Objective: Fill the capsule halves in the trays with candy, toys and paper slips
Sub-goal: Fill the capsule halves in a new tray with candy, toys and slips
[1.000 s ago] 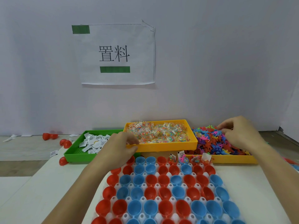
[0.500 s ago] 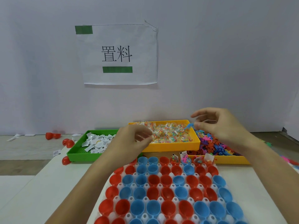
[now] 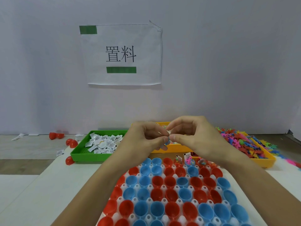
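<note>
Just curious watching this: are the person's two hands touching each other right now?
Cannot tell. In the head view the left hand and right hand meet fingertip to fingertip around a small blue item, which hides whether skin meets skin.

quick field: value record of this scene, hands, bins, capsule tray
left hand: raised, fingers pinching small items with the right
right hand: raised, fingers pinching a small blue piece
green tray: paper slips
middle yellow tray: candy, mostly hidden by hands
right yellow tray: colourful toys
capsule tray: red and blue halves, mostly empty; a few in the far row filled
</note>
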Action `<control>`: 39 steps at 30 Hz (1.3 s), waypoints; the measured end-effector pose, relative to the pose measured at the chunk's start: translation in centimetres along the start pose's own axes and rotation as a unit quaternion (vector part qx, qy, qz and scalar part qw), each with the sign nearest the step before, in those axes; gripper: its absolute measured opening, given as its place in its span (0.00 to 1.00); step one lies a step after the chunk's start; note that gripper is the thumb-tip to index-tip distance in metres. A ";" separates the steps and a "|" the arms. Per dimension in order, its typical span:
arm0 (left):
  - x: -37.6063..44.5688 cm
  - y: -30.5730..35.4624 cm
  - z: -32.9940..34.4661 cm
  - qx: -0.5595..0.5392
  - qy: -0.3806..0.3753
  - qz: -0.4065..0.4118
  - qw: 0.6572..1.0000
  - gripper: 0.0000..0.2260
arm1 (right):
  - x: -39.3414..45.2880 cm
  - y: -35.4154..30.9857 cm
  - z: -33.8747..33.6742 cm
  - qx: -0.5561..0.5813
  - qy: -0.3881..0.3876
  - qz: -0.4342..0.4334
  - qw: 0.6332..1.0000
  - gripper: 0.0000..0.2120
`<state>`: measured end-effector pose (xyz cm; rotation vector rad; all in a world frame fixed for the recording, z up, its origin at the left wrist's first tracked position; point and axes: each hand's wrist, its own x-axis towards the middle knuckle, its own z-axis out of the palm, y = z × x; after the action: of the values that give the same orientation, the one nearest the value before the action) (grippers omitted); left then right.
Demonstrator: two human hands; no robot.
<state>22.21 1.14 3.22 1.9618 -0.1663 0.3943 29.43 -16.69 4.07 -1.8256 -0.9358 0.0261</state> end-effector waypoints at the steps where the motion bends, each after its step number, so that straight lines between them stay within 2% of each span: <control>1: 0.0 0.1 0.0 -0.006 -0.003 -0.005 1.000 0.03 | 0.0 0.0 0.1 0.004 0.004 0.000 1.000 0.08; 7: -0.1 0.1 0.2 0.012 -0.004 -0.029 0.999 0.06 | 0.0 0.0 0.5 -0.036 0.001 -0.004 0.999 0.09; 12: -0.1 -0.5 0.9 0.063 -0.005 -0.052 0.997 0.07 | 0.0 0.5 0.4 -0.074 -0.029 0.026 0.997 0.07; 17: 0.0 -1.3 1.8 0.069 0.010 -0.045 0.997 0.10 | 0.3 1.5 0.6 -0.150 -0.023 0.038 0.988 0.04; 20: 0.0 -1.7 1.9 0.080 0.017 -0.047 0.995 0.07 | 0.4 2.1 0.8 -0.175 -0.002 0.050 0.983 0.05; 24: 0.2 -2.3 1.7 0.165 0.053 -0.025 0.984 0.06 | 0.4 3.1 1.1 -0.257 0.035 0.059 0.964 0.04; 28: 0.2 -2.8 1.2 0.238 0.069 -0.029 0.968 0.08 | 0.1 3.7 1.8 -0.299 0.020 0.060 0.952 0.05; 39: 0.3 -3.5 1.0 0.271 0.054 -0.026 0.961 0.07 | -0.4 4.2 3.3 -0.381 0.025 0.030 0.924 0.06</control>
<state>23.72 1.70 -0.10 2.4692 0.0744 0.5546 30.26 -15.06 -0.97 -2.5523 -0.9193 -0.3971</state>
